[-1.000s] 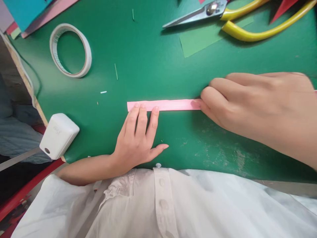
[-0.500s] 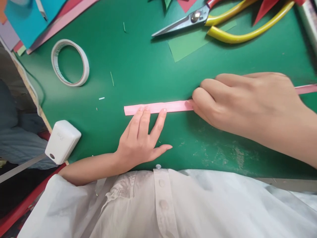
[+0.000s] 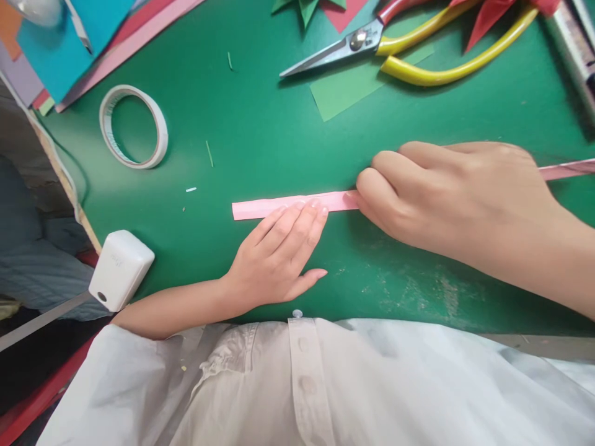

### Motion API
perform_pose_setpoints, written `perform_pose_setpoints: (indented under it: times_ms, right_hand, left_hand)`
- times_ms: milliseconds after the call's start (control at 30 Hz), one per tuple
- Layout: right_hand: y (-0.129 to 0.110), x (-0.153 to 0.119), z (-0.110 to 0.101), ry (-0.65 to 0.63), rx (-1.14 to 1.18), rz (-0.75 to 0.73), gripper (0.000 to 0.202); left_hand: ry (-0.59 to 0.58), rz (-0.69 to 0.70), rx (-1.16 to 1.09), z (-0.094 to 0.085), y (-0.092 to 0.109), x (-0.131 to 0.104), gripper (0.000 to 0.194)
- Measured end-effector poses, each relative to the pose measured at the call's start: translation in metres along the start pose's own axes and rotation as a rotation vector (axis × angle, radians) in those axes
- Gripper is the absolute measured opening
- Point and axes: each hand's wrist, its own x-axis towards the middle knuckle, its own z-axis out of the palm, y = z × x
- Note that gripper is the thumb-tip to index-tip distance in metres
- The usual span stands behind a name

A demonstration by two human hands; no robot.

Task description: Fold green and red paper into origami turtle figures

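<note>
A narrow pink paper strip (image 3: 258, 209) lies across the green table (image 3: 260, 136), running to the right under both hands. My left hand (image 3: 281, 254) rests flat on it, fingertips on the paper and thumb stretched out to the side. To the right, my right hand (image 3: 446, 192) is closed, thumb and curled fingers pinching the strip. The part of the strip beneath that hand is hidden; its narrow far portion comes out beyond the wrist at the right edge.
Yellow-handled scissors (image 3: 357, 43) lie over a green paper piece (image 3: 346, 90) at the top. A tape roll (image 3: 162, 133), a white adapter (image 3: 121, 269) and coloured papers (image 3: 60, 49) are on the left. A cutter (image 3: 569, 56) lies top right.
My left hand has slid a little to the right along the strip, and its fingers are closer together. My right hand still pinches the strip. The view has shifted slightly.
</note>
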Motion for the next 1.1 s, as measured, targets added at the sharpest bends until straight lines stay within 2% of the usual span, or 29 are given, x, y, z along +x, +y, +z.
perform_pose_setpoints:
  times_ms: [167,300,400,533,667,867,1100]
  right_hand:
    - [0.004,0.000,-0.003,-0.020,0.057,0.036,0.043]
    - [0.010,-0.002,-0.010,-0.041,0.063,0.055,0.055]
    - [0.013,-0.004,-0.013,-0.036,0.079,0.072,0.054]
    - [0.011,-0.006,-0.012,-0.030,0.112,0.131,0.050]
    - [0.008,-0.010,-0.009,-0.063,0.159,0.151,0.050]
    - [0.009,-0.009,-0.009,-0.150,0.220,0.197,0.062]
    - [0.010,-0.007,-0.013,-0.263,0.191,0.177,0.064]
  left_hand:
    - [-0.020,-0.013,0.050,-0.004,-0.002,0.001,0.071]
    - [0.037,-0.101,0.137,-0.005,-0.007,-0.001,0.076]
    - [0.057,-0.182,0.215,-0.004,-0.007,-0.006,0.082]
    - [0.034,-0.223,0.259,-0.003,-0.004,-0.011,0.087]
    - [0.009,-0.233,0.230,-0.004,-0.004,-0.010,0.088]
    - [-0.005,-0.199,0.172,-0.007,-0.009,-0.006,0.086]
    - [-0.018,-0.175,0.144,-0.006,-0.009,-0.009,0.089]
